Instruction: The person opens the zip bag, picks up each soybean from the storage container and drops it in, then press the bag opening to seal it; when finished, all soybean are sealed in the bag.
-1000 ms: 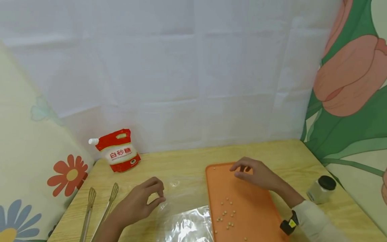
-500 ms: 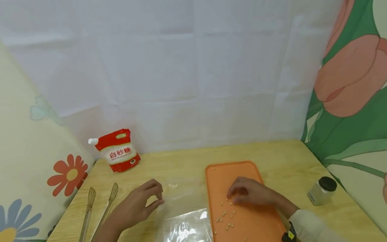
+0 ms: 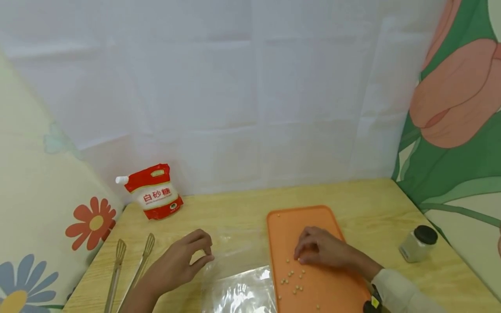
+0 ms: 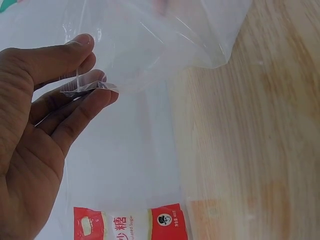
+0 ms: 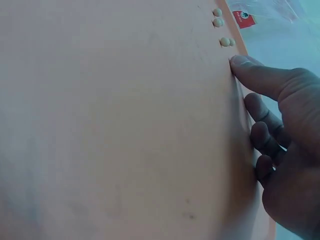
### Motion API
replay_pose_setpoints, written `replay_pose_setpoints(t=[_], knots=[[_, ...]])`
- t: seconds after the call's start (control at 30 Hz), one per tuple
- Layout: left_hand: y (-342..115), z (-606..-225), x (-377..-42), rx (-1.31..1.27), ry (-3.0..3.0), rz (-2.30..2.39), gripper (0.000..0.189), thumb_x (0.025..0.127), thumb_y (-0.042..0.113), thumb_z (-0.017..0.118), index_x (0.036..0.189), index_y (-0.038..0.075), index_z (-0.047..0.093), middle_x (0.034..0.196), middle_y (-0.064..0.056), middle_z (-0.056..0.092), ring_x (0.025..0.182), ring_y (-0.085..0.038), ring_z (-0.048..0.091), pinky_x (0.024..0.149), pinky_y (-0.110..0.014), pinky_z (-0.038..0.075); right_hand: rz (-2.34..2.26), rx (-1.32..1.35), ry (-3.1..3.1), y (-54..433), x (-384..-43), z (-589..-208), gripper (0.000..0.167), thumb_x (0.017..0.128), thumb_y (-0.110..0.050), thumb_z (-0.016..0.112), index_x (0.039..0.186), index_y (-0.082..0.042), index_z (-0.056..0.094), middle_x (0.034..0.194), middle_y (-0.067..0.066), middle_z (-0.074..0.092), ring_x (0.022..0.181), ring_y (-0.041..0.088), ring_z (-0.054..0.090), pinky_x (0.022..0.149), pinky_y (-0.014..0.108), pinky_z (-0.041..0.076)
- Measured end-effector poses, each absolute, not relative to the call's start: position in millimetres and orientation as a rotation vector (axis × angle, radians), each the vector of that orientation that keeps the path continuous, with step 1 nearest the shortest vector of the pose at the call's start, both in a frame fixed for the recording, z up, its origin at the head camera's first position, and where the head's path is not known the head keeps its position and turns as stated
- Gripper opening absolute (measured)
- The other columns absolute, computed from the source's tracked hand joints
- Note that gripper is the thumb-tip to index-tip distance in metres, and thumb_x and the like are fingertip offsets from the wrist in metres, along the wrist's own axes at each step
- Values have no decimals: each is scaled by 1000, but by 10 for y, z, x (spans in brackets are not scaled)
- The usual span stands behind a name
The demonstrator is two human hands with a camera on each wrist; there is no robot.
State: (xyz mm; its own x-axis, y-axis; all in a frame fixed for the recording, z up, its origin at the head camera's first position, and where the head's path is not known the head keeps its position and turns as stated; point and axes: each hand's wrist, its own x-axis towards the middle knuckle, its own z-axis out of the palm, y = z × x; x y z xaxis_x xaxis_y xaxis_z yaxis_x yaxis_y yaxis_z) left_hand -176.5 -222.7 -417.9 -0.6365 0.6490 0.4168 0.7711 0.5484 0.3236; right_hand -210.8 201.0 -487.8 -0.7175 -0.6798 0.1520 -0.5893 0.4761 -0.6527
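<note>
My left hand (image 3: 182,263) holds the edge of a clear plastic bag (image 3: 242,289), which lies along the orange board's left side. Thumb and fingers sit on either side of the bag's film (image 4: 165,40) in the left wrist view. My right hand (image 3: 322,248) is low over the orange board (image 3: 332,282), fingers curled. Its thumb and index fingertip come together at a small pale round soybean, mostly hidden by them. Several more soybeans (image 3: 290,274) lie scattered near the board's left edge. In the right wrist view the thumb tip of the right hand (image 5: 295,115) meets the board.
A red and white sugar pouch (image 3: 156,191) with a white spout stands at the back left. Metal tongs (image 3: 117,269) lie at the left. A jar with a black lid (image 3: 418,243) stands at the right. A white sheet (image 3: 250,95) hangs behind the table.
My right hand has come down from the upper part of the board toward the soybeans, fingertips now closed together there. The left hand stays on the bag, almost unmoved.
</note>
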Motion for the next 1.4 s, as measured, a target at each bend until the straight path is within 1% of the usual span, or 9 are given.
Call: replay_pose_setpoints(t=[0.3,0.43,0.53,0.67,0.77,1.0,1.1,1.3,1.4], knots=[[-2245,-4150,-1756,-1179,-2550,-719,33,82,6,83,90,28,60,102,13,53,86,-9,56,70,-23,50,-1073,-1098,2583,1990,-2118,-4877,7,92,-40,72,99,-39,73,105,-16,57,101,9,49,89,38,40],[-2247,-4145,-1750,-1175,-2560,-715,33,83,7,82,91,29,59,103,11,54,86,-5,54,69,-23,50,-1039,-1087,2577,1998,-2125,-4852,7,93,-41,70,99,-39,72,103,-18,58,99,8,49,89,38,38],[-2245,-4144,-1745,-1171,-2565,-713,33,84,7,82,91,29,59,103,12,53,87,-2,52,69,-23,50,-1045,-1100,2545,2005,-2127,-4816,8,94,-39,70,100,-36,71,102,-17,60,98,7,52,90,35,41],[-2244,-4140,-1741,-1170,-2570,-709,33,84,7,82,91,29,58,104,14,52,87,-2,52,69,-22,50,-1114,-1099,2504,1991,-2134,-4722,9,95,-36,69,102,-31,71,98,-14,61,90,9,56,80,30,48],[-2244,-4135,-1742,-1172,-2566,-709,32,84,7,82,91,28,58,104,14,51,87,-5,53,69,-23,50,-1212,-1098,2502,1946,-2145,-4602,12,96,-35,68,104,-27,72,97,-12,63,83,11,55,72,29,47],[-2244,-4133,-1756,-1187,-2554,-707,31,84,7,81,91,27,59,105,14,51,89,-6,54,71,-23,50,-1485,-1163,2538,1745,-2176,-4319,10,100,-26,64,109,-30,69,99,-3,65,83,14,52,74,33,44],[-2251,-4138,-1753,-1189,-2554,-709,31,84,7,82,91,27,59,104,13,52,88,-6,54,71,-23,51,-1578,-1182,2534,1616,-2178,-4231,13,100,-22,65,109,-31,70,99,-3,63,82,14,52,72,33,44],[-2253,-4136,-1755,-1194,-2545,-702,31,83,7,82,91,26,60,104,10,53,90,-6,54,71,-24,51,-1660,-1257,2497,1342,-2201,-4167,16,97,-13,68,108,-24,71,96,-5,61,80,15,51,70,32,44],[-2250,-4136,-1755,-1194,-2549,-697,31,83,7,82,91,26,60,104,10,52,89,-7,54,71,-24,51,-1671,-1277,2485,1230,-2204,-4173,15,97,-13,69,107,-23,71,94,-4,60,79,15,48,69,33,43]])
